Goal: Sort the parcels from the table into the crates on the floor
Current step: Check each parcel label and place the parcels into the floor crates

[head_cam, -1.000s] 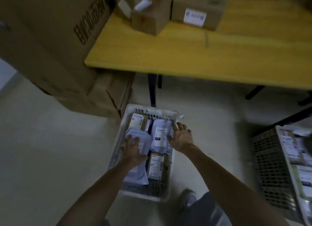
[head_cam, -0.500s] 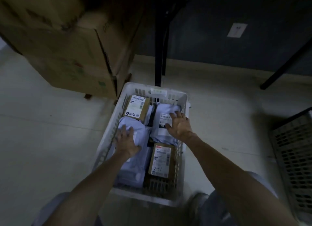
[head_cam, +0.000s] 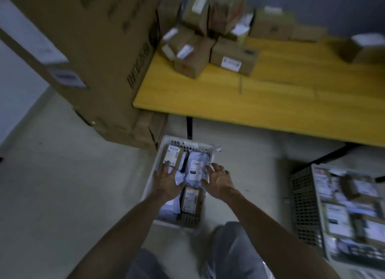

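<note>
A white crate (head_cam: pixel 166 142) stands on the floor below the table's near edge, holding grey mailer bags and small brown boxes. My left hand (head_cam: pixel 166 181) hovers over its left side with fingers spread, above a grey bag. My right hand (head_cam: pixel 218 179) is open beside a grey labelled bag (head_cam: pixel 195 168) at the crate's right side. A brown box marked 241 (head_cam: pixel 190 201) lies just below both hands. Several cardboard parcels (head_cam: pixel 233 57) sit piled at the far left of the yellow table (head_cam: pixel 270 103). Neither hand grips anything.
A second crate (head_cam: pixel 304 205) full of labelled parcels stands on the floor at the right. Large cardboard cartons (head_cam: pixel 100 49) are stacked at the left against the table. My knees (head_cam: pixel 235 249) are at the bottom. Black table legs (head_cam: pixel 189 128) rise behind the white crate.
My hands have lifted off the parcels and opened, drawing slightly toward me. My head has tilted up, bringing the table and its parcels back into view.
</note>
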